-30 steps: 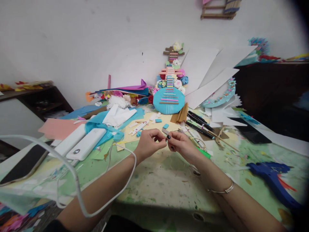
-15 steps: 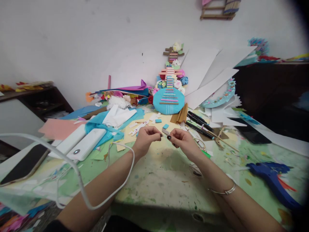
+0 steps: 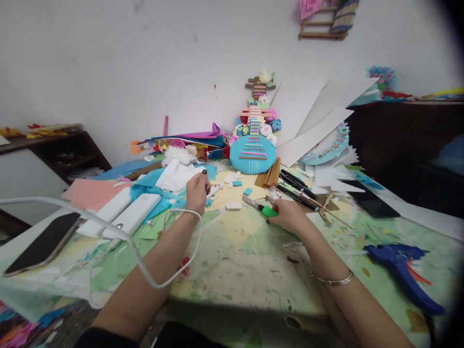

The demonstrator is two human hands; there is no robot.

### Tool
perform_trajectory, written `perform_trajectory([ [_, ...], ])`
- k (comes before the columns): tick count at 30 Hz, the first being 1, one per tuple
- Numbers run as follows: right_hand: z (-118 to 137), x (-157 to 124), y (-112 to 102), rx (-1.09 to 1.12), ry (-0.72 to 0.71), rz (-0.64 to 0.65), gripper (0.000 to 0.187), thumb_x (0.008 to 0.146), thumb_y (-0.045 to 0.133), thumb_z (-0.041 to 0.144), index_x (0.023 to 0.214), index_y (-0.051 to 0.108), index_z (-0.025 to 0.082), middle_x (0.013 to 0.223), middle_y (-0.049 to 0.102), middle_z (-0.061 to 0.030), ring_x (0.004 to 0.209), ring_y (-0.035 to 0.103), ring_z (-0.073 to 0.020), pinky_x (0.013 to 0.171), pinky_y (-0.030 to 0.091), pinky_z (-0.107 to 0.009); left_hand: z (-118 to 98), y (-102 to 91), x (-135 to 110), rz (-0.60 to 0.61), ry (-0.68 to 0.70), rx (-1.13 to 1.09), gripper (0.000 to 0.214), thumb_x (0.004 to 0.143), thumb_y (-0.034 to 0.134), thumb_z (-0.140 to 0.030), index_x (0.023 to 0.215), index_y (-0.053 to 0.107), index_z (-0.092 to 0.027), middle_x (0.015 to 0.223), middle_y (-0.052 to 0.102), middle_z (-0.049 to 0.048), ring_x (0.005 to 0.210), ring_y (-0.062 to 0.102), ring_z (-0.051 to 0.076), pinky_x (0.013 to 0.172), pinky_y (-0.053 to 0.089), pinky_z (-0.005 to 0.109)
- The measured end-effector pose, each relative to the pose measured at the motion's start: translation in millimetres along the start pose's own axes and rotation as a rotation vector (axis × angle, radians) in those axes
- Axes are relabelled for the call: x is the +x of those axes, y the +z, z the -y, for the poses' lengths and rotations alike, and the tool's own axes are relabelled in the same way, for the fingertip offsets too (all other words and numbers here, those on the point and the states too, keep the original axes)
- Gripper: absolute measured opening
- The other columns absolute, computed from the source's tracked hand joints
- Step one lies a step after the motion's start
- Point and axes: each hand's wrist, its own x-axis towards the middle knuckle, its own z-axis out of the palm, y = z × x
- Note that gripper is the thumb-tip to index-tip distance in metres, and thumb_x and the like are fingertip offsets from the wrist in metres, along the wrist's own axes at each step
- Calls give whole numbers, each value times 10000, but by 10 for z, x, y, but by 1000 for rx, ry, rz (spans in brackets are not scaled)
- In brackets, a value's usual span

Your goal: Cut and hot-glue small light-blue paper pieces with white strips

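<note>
My left hand (image 3: 197,193) is closed in a pinch above the white sticks, near the white tissue paper (image 3: 177,175). Whatever its fingers hold, if anything, is too small to make out. My right hand (image 3: 290,216) has its fingers round the green handle of a utility knife (image 3: 267,210), whose blade points to the far left. A small white block (image 3: 233,206) lies on the table between the hands. Beyond it lie a blue block (image 3: 248,191) and another blue block (image 3: 237,183).
A blue paper lute (image 3: 253,154) leans at the back. Black pens (image 3: 295,181) and a dark phone (image 3: 373,199) lie to the right, with a blue glue gun (image 3: 398,270) nearer. On the left are white power banks (image 3: 132,216), another phone (image 3: 43,241) and a white cable (image 3: 123,235) looping across my left forearm.
The white block has left my right hand and lies on the table. My right hand has moved right and down onto the knife; my left hand has moved left and up.
</note>
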Motion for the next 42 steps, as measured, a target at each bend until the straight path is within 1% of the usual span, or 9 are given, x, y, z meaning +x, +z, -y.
perform_trajectory([
  [3, 41, -30, -88, 19, -6, 25, 77, 606, 655, 226, 635, 590, 196, 657, 616, -51, 611, 533, -184, 513, 273, -270, 83, -165, 163, -77, 110, 252, 396, 844, 470, -397, 513, 462, -180, 457, 482, -13, 451, 433, 87, 479, 349, 205],
  [7, -71, -1, -264, 156, 42, -74, 154, 723, 579, 341, 731, 603, 190, 723, 648, -51, 632, 557, -179, 536, 326, -268, 175, -417, 382, -284, 207, 399, 149, 779, 555, -300, 734, 595, -164, 722, 651, 22, 655, 583, 112, 597, 422, 202],
  [9, -216, 49, -335, 251, 150, -229, 267, 757, 547, 437, 827, 595, 184, 756, 651, -55, 644, 566, -185, 541, 349, -269, 186, -509, 442, -345, 241, 463, 184, 673, 673, -246, 820, 605, -159, 813, 660, 18, 702, 601, 117, 653, 439, 213],
  [13, -550, 149, -392, 111, 487, -424, 394, 773, 523, 519, 927, 576, 159, 817, 649, -90, 726, 588, -234, 578, 387, -297, 158, -609, 468, -456, 201, 648, 180, 608, 741, -257, 649, 601, -152, 613, 592, -26, 604, 554, 121, 643, 424, 239],
  [18, -756, 143, -361, 36, 614, -415, 392, 771, 567, 361, 1043, 577, 80, 942, 652, -205, 894, 608, -340, 694, 434, -381, 170, -714, 509, -492, 140, 664, 139, 595, 744, -255, 626, 666, -144, 568, 605, -13, 581, 558, 141, 592, 416, 248],
  [25, -771, 96, -326, -7, 582, -400, 448, 761, 550, 270, 1139, 540, 31, 1006, 633, -254, 978, 592, -375, 782, 453, -444, 247, -997, 699, -576, 111, 734, 211, 721, 589, -239, 840, 712, -116, 774, 706, 54, 725, 638, 163, 725, 468, 255],
  [30, -696, 96, -321, -32, 642, -426, 496, 751, 540, 340, 1179, 540, 89, 1159, 570, -261, 1095, 508, -450, 806, 437, -562, 212, -1307, 804, -543, 41, 870, 159, 635, 646, -235, 740, 716, -137, 692, 695, 43, 717, 637, 197, 694, 453, 272],
  [34, -628, 99, -337, -11, 603, -446, 470, 761, 536, 350, 1168, 556, 115, 1178, 555, -246, 1109, 495, -453, 805, 446, -575, 167, -1459, 855, -449, -7, 972, 159, 588, 713, -275, 670, 698, -139, 636, 677, 45, 672, 624, 210, 645, 429, 281],
  [42, -659, 151, -270, -25, 500, -527, 406, 761, 532, 350, 1099, 593, 134, 1072, 598, -212, 1044, 536, -400, 783, 454, -531, 183, -1339, 955, -233, 35, 1082, 206, 589, 752, -308, 614, 610, -160, 684, 660, 62, 738, 612, 239, 715, 422, 325],
])
